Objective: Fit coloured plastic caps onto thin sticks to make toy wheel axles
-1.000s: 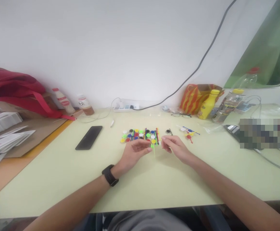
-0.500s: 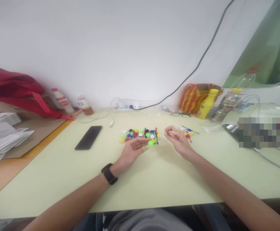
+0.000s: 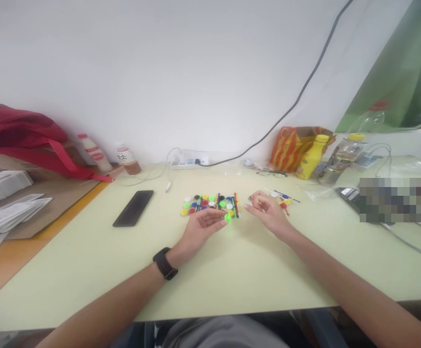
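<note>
My left hand (image 3: 205,225) is closed in a pinch on a bright green round plastic piece (image 3: 228,218) at its fingertips. Just beyond it on the table lies a cluster of small coloured plastic discs (image 3: 205,198), in white, yellow, red, blue, black and green. Thin coloured sticks (image 3: 236,203) lie at the right of these discs. To the right, my right hand (image 3: 267,211) has its fingers curled together. A tiny dark bit shows at its index fingertip, too small to name. Behind that hand are loose blue, yellow and red plastic parts (image 3: 286,198).
A black phone (image 3: 133,208) lies at left. Along the wall stand a power strip (image 3: 189,162), glasses (image 3: 272,172), a striped bag (image 3: 286,147), a yellow bottle (image 3: 312,157) and a clear bottle (image 3: 341,159). Papers (image 3: 11,212) and a red bag (image 3: 22,135) occupy the left side.
The green piece has turned in my left fingertips, appearing narrower now. My right thumb has come away slightly from the index finger, and a dark bit shows at that fingertip.
</note>
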`<control>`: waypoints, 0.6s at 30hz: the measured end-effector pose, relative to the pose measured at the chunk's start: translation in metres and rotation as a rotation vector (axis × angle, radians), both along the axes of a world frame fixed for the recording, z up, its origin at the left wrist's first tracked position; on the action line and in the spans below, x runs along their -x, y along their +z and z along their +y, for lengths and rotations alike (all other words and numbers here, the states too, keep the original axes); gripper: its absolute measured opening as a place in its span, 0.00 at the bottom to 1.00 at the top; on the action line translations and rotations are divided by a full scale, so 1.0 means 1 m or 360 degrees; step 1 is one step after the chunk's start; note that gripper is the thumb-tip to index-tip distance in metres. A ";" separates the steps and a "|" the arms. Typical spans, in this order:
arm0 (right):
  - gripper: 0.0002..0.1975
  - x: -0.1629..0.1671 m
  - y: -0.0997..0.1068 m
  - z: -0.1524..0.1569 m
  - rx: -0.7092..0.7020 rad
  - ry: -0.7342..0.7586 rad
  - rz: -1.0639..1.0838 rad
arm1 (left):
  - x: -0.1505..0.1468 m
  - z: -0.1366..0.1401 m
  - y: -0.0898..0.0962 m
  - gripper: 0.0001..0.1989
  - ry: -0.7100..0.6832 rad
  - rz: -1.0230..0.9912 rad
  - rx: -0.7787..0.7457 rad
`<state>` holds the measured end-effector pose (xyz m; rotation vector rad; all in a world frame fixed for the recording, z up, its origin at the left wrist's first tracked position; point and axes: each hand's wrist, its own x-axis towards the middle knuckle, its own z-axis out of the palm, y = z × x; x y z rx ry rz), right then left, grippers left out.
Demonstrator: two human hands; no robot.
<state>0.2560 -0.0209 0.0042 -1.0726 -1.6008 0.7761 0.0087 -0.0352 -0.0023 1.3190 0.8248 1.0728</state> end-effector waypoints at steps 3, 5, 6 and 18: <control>0.08 -0.002 0.001 0.000 -0.0022 -0.0099 0.0020 | 0.000 0.000 0.000 0.19 0.0017 0.0006 -0.0002; 0.11 -0.003 0.004 -0.001 -0.0022 -0.0104 0.0089 | 0.000 0.000 0.000 0.19 0.0020 0.0011 0.0000; 0.13 -0.004 0.005 -0.002 -0.0020 -0.0087 0.0113 | 0.000 -0.001 0.000 0.19 0.0021 0.0012 0.0004; 0.19 0.003 0.004 -0.008 0.0062 -0.0116 -0.0058 | -0.001 -0.001 0.001 0.19 0.0031 0.0029 0.0001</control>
